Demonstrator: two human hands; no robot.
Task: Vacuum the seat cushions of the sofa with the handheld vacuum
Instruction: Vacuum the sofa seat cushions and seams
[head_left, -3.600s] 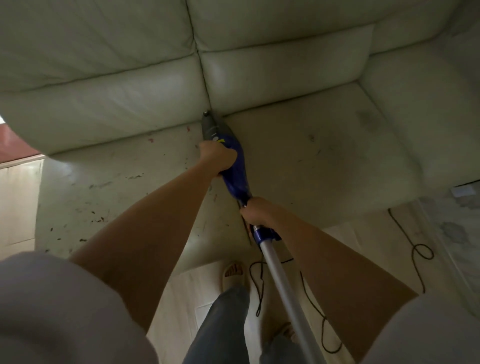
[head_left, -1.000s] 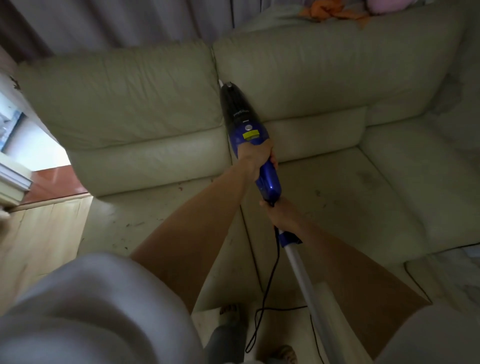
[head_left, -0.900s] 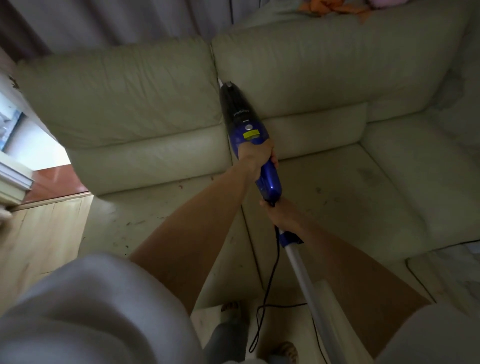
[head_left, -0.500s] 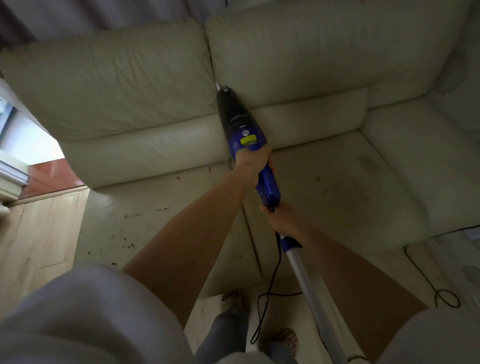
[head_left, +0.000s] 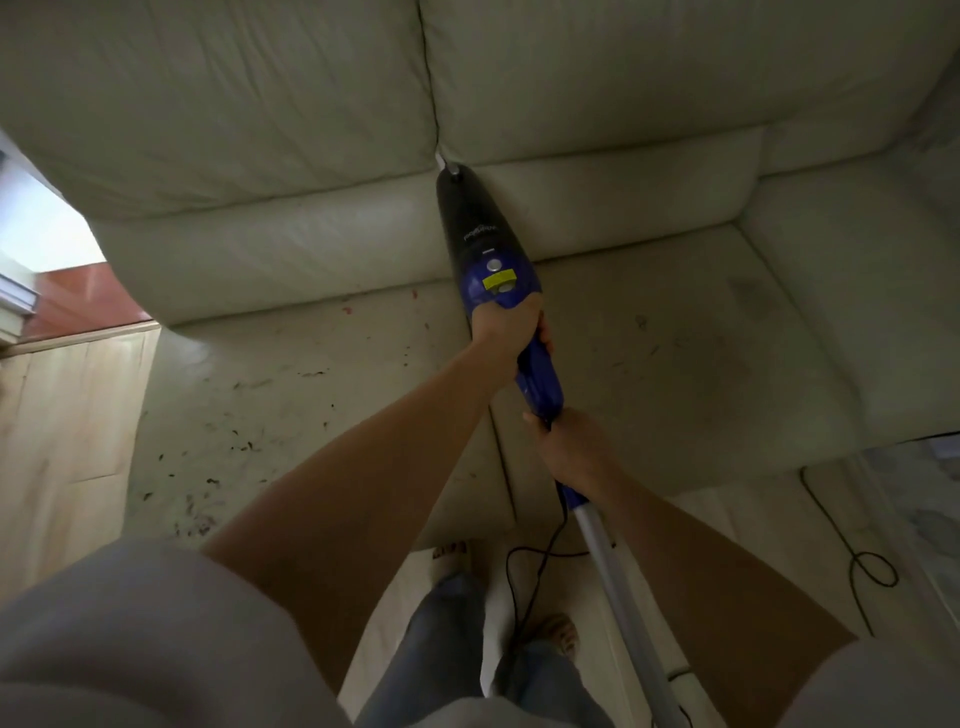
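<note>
At the far left, wooden floor (head_left: 62, 415) borders the sofa's (head_left: 260, 104) outer edge. The left seat cushion (head_left: 291, 415) is scattered with dark crumbs, thickest toward its front edge. The left hand (head_left: 506, 327) grips the blue handheld vacuum (head_left: 493, 270) mid-body; its dark nozzle tip sits at the seam between the two back cushions. The right hand (head_left: 569, 447) clasps the handle's rear end above a silver tube (head_left: 618, 592). The right seat cushion (head_left: 675, 364) lies open, with faint marks. A black cord (head_left: 862, 566) loops on the floor beyond.
</note>
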